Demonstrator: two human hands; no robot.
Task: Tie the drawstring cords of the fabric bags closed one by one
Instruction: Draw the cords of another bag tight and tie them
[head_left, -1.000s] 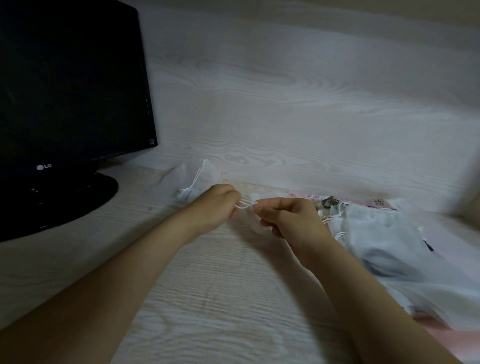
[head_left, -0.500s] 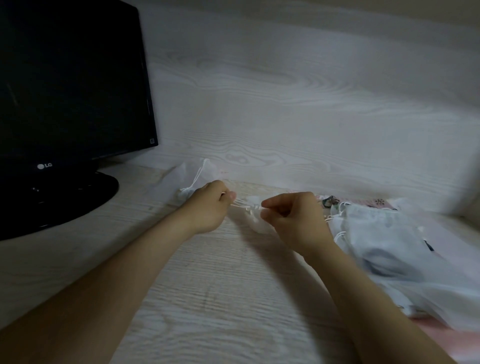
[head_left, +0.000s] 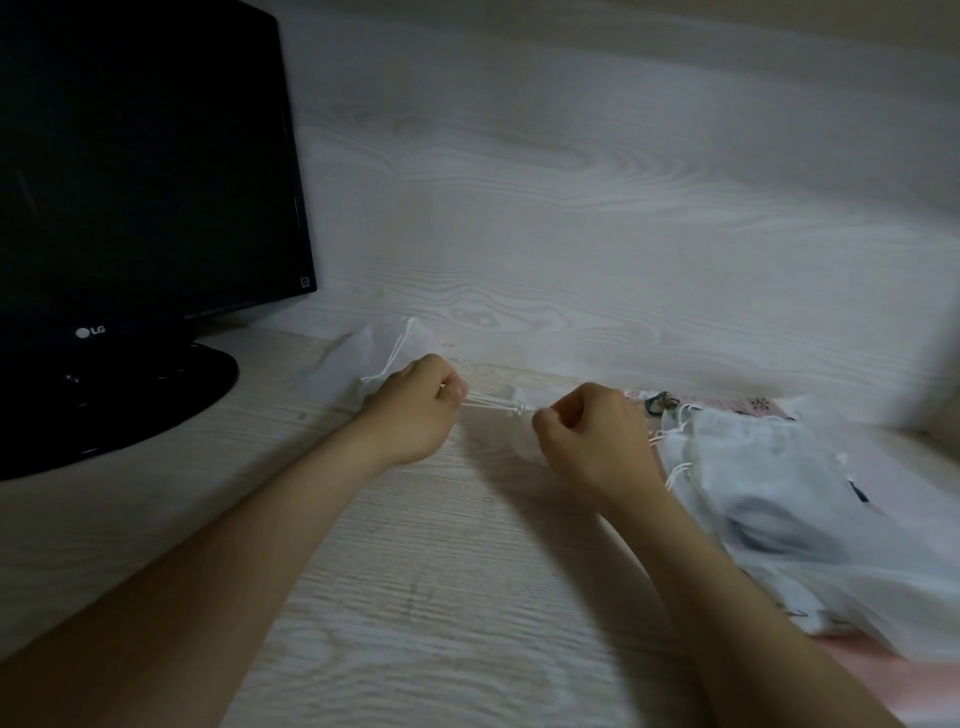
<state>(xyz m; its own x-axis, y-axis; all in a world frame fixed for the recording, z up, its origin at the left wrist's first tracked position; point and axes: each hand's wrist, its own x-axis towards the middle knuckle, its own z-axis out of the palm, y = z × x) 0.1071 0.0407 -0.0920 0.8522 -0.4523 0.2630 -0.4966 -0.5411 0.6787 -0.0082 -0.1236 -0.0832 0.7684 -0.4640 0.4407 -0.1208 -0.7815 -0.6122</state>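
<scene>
Drawstring cords (head_left: 485, 402) stretched between both grips | left hand (head_left: 410, 410) pinches one end | right hand (head_left: 592, 441) pinches other end

Left: the LG monitor (head_left: 145, 166) and its round black base (head_left: 156, 400) block the worktop's (head_left: 441, 597) left rear.
Rear: the wood-grain back panel (head_left: 623, 234) closes the far edge. One sheer bag (head_left: 384, 348) lies against it, behind the left hand (head_left: 415, 410).
Right: a pile of fabric bags (head_left: 779, 493) on a pink sheet (head_left: 857, 670) sits just beside the right forearm.
Bare worktop lies between the forearms and between the base and the left forearm.
The cords (head_left: 488, 402), pinched by the left hand and the right hand (head_left: 592, 436), span the gap between them.
</scene>
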